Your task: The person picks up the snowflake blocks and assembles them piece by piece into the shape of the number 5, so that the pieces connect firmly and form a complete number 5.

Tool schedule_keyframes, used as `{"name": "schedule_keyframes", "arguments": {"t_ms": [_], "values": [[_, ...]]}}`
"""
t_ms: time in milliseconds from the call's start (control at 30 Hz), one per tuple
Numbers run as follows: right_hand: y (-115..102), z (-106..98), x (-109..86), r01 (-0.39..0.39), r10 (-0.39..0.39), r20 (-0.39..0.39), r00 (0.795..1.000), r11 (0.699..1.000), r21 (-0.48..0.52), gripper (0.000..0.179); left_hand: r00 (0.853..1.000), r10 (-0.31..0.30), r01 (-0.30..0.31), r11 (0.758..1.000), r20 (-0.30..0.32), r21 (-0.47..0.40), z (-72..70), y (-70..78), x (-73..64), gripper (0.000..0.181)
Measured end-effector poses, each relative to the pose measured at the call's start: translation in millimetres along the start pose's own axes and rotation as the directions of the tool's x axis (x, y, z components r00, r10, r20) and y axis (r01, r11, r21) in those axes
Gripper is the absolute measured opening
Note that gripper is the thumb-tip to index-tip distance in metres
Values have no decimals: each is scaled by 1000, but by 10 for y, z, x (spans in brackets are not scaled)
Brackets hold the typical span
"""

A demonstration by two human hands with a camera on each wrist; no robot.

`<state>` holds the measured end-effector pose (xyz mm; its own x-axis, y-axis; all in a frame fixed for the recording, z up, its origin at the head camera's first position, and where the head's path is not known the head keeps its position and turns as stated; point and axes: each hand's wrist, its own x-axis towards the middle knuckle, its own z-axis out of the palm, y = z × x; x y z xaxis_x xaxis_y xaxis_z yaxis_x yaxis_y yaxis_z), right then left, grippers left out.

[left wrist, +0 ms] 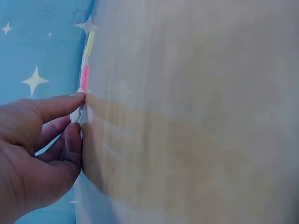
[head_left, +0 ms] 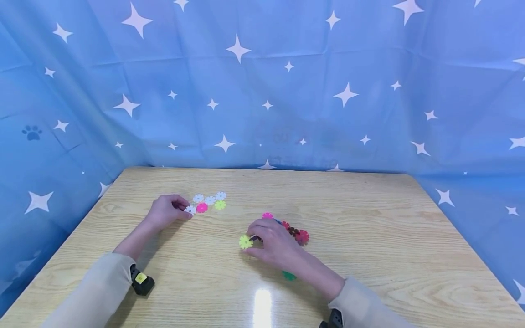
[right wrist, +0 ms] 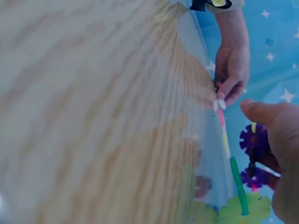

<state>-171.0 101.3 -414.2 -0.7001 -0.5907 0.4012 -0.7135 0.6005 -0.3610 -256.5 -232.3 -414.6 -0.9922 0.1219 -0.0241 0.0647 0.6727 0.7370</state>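
Note:
Out at the left, my left hand (head_left: 167, 212) pinches a white snowflake disc (head_left: 190, 210) between thumb and fingers. That disc adjoins a pink disc (head_left: 202, 208); further white discs (head_left: 210, 200) and a yellow-green disc (head_left: 220, 205) lie beyond. In the left wrist view the pink disc (left wrist: 85, 77) appears edge-on. My right hand (head_left: 274, 241) curls around a cluster of joined snowflake discs near the table's middle. A yellow-green disc (head_left: 245, 242) shows by its fingertips. The right wrist view shows purple discs (right wrist: 254, 140) at the fingers; the exact grip is partly hidden.
Red discs (head_left: 302, 237), a pink disc (head_left: 267, 216) and brown pieces (head_left: 293, 231) show behind my right hand. A green disc (head_left: 289, 275) peeks out under the right forearm. The wooden table (head_left: 389, 237) meets a blue star-patterned curtain (head_left: 287, 114).

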Motion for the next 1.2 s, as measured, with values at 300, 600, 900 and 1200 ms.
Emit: {"name": "schedule_keyframes", "arguments": {"t_ms": [300,600,900,1200], "values": [[31,-1,-2,26,-27,-26,999,999,-23,34,997,59,-55,995,48,-84,103,75,-180,23],[23,4,-8,14,-14,-11,1000,1000,-14,34,978,173,-151,974,119,-171,225,182,-274,18],[4,-6,-9,-12,12,-1,1000,1000,-3,35,949,248,-199,950,194,-239,400,380,-368,17],[6,4,2,11,-11,0,1000,1000,-4,35,911,335,-256,917,242,-305,540,609,-459,11]]}}
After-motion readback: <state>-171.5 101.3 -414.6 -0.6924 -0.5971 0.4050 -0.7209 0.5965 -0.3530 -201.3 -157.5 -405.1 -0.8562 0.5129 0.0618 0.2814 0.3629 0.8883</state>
